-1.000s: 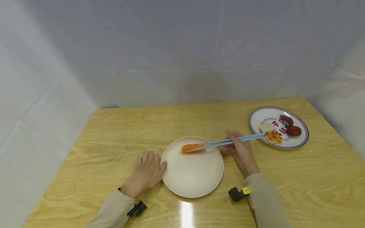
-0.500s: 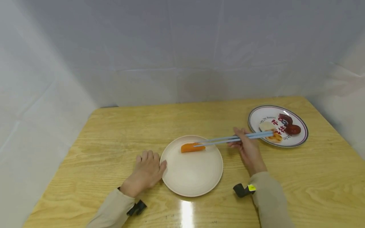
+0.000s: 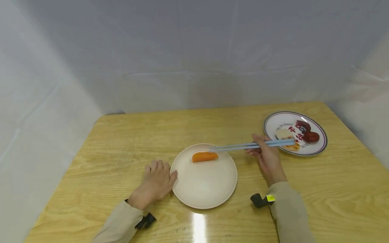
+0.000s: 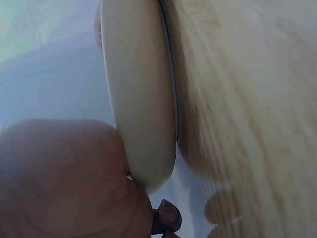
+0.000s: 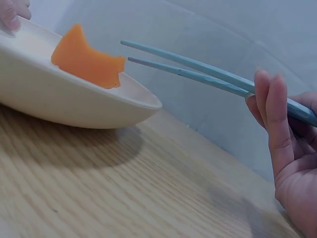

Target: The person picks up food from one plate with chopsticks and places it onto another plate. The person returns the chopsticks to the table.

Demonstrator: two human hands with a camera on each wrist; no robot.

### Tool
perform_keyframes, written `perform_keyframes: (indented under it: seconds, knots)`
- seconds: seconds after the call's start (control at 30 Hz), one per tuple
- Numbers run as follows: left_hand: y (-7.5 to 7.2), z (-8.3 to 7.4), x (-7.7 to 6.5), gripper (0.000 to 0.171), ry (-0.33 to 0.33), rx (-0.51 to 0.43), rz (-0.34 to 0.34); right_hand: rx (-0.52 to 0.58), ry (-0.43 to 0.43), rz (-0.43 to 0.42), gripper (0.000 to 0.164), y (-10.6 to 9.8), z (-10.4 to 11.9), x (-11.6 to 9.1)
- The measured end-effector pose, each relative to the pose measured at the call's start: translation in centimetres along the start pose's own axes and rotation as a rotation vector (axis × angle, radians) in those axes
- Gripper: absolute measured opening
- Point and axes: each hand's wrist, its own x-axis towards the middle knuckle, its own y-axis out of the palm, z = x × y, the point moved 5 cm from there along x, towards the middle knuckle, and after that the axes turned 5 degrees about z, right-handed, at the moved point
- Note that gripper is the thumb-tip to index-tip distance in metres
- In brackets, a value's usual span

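A pair of light blue chopsticks (image 3: pixel 243 146) is gripped by my right hand (image 3: pixel 268 161), right of the cream plate (image 3: pixel 203 189). The chopstick tips stand slightly apart beyond an orange piece of food (image 3: pixel 205 156), with nothing between them. That piece lies on the plate's far part; in the right wrist view the orange food (image 5: pixel 91 62) shows a curved, notched edge, apart from the chopstick tips. My left hand (image 3: pixel 155 184) holds the plate's left edge, thumb over the rim and fingers outside. In the left wrist view the plate's side wall (image 4: pixel 141 89) rises beside the thumb.
A white plate with a dark, red-lined rim (image 3: pixel 319 127) stands at the back right. It bears a reddish-brown oval piece (image 3: pixel 311 137), a dark red piece (image 3: pixel 304 126) and a pale piece (image 3: pixel 284 134) with orange-yellow beside it. White sheeting (image 3: pixel 188 87) borders the wooden table (image 3: pixel 146 135).
The chopsticks have let go of the orange piece, which stays on the cream plate. My right hand has drawn back to the right and slightly away. The left hand keeps its place.
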Motion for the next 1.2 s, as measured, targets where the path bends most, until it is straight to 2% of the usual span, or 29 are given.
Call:
perform_keyframes:
  seconds: [0.23, 0.43, 0.53, 0.77, 0.9, 1.07, 1.2]
  knots:
    - [0.0, 0.0, 0.0, 0.033, -0.002, -0.001, -0.006, 0.006, -0.017, -0.004, 0.029, -0.6, 0.8, 0.1]
    - [-0.1, 0.1, 0.0, 0.033, -0.002, -0.018, -0.003, 0.109, -0.061, -0.037, 0.029, -1.4, 2.0, 0.0]
    - [-0.2, 0.1, 0.0, 0.033, -0.003, -0.020, -0.002, 0.132, -0.113, -0.080, 0.030, -2.1, 3.2, -0.4]
    - [-0.3, 0.0, -0.4, 0.034, 0.002, -0.014, -0.001, -0.034, -0.279, -0.200, 0.031, -3.6, 7.3, -1.8]
    - [-0.4, 0.0, -0.7, 0.033, 0.003, -0.021, -0.010, -0.080, -0.366, -0.283, 0.031, -4.2, 9.2, -2.5]
    - [-0.4, 0.1, -0.7, 0.034, 0.004, -0.016, -0.009, -0.240, -0.407, -0.346, 0.026, -4.4, 10.7, -3.2]
    - [-0.3, 0.2, -0.6, 0.035, 0.007, -0.021, -0.012, -0.358, -0.443, -0.340, 0.023, -3.9, 11.9, -3.5]
